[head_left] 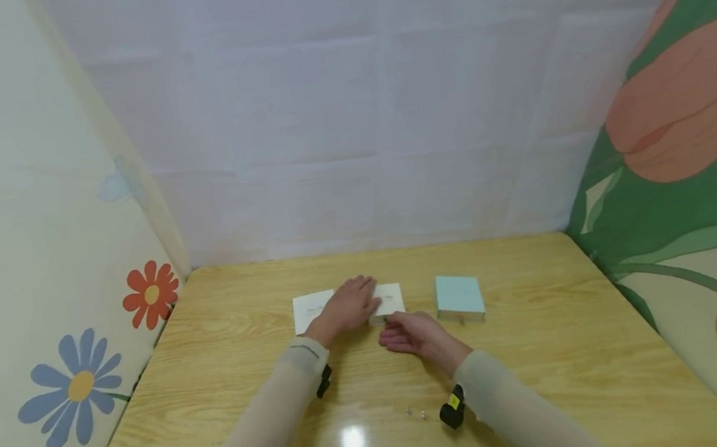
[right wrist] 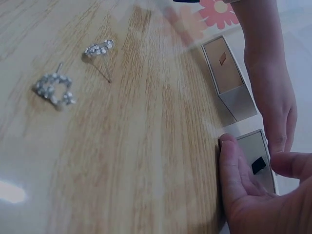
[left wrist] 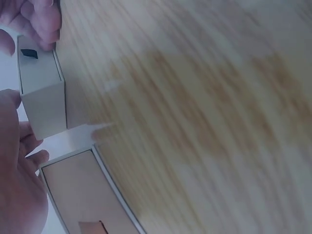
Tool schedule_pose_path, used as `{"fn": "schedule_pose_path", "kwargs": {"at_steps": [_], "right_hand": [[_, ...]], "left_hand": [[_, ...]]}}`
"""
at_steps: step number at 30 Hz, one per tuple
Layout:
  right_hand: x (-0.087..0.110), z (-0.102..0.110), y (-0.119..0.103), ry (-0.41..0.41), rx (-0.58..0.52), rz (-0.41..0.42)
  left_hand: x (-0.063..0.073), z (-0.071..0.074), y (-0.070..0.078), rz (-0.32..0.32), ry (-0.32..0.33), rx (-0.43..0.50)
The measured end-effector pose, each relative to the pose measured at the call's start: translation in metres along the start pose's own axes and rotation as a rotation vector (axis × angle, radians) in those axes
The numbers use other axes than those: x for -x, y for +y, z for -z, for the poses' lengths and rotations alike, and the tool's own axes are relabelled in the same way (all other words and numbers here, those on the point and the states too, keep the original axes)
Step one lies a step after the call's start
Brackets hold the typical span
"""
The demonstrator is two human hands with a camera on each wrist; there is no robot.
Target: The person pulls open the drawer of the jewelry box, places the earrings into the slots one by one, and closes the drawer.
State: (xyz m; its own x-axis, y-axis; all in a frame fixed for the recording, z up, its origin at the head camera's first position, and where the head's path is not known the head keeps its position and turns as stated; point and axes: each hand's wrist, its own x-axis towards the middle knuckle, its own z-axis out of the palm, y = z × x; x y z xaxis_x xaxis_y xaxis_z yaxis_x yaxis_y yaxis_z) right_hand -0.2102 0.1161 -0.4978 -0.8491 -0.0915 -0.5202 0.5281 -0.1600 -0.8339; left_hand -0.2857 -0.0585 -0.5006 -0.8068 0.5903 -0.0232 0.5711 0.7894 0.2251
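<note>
A small white drawer box (head_left: 389, 297) sits in the middle of a row of boxes, a short black ribbon tab (right wrist: 259, 165) on its front. My left hand (head_left: 350, 303) rests over its left part with fingers nearly straight; the thumb lies at the top edge in the left wrist view. At the box's front right is my right hand (head_left: 417, 334), thumb by the top and long fingers along the lower front. The tab shows free between them. Two sparkling stud earrings, one (right wrist: 53, 90) a curved cluster and the other (right wrist: 99, 48) tilted on its post, lie on the wood nearer me.
Left of the middle box is another white box (head_left: 308, 309) with a tan tab on its front. A light blue box (head_left: 459, 294) stands to the right. All rest on a wood-grain table (head_left: 531, 365), backed by a white cloth (head_left: 346, 108).
</note>
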Motion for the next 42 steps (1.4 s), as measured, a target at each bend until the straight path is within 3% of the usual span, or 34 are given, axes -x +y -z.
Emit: {"fn": "schedule_pose_path", "kwargs": {"at_steps": [11, 28, 42], "right_hand": [[-0.004, -0.002, 0.003, 0.026, 0.018, -0.017], [-0.006, -0.006, 0.006, 0.073, 0.056, 0.022], [-0.003, -0.011, 0.007, 0.093, 0.111, 0.039]], "left_hand": [[0.001, -0.003, -0.001, -0.023, -0.010, -0.072], [-0.001, -0.001, 0.003, -0.040, -0.040, -0.189], [0.003, 0.001, 0.004, -0.039, -0.019, -0.212]]}}
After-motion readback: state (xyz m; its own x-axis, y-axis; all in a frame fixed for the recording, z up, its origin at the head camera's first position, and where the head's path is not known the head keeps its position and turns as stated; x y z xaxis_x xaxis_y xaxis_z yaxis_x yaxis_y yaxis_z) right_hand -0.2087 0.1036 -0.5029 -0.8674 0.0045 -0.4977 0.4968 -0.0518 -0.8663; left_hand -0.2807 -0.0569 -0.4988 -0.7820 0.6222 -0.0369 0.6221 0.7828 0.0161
